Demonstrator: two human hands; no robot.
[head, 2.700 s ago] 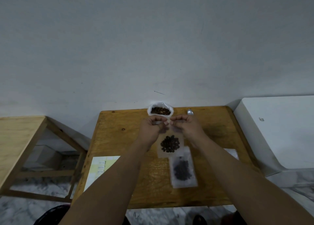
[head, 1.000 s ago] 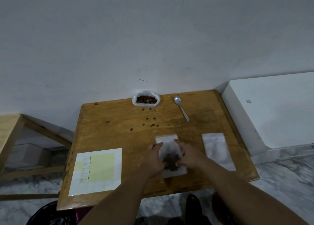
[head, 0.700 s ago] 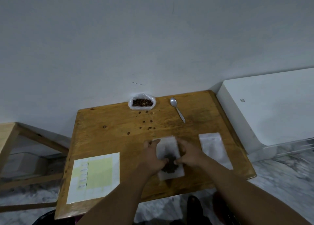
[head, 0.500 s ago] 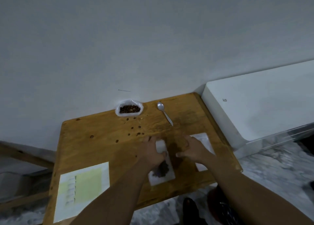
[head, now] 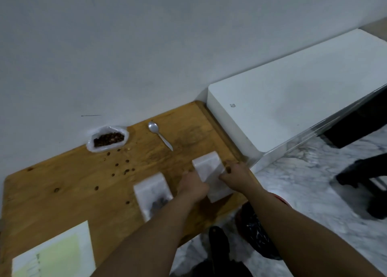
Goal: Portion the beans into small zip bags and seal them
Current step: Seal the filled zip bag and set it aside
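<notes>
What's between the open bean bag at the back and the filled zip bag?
Head view: between open bean bag and filled zip bag, only scattered loose beans on the bare table.

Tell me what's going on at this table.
A person is bagging beans. The left hand and right hand are both on the empty zip bags near the right edge of the table; blur hides whether they grip them. Just left of these lies a filled bag with beans inside. At the back sit the open bean sack and a spoon, with loose beans scattered in front of the sack.
</notes>
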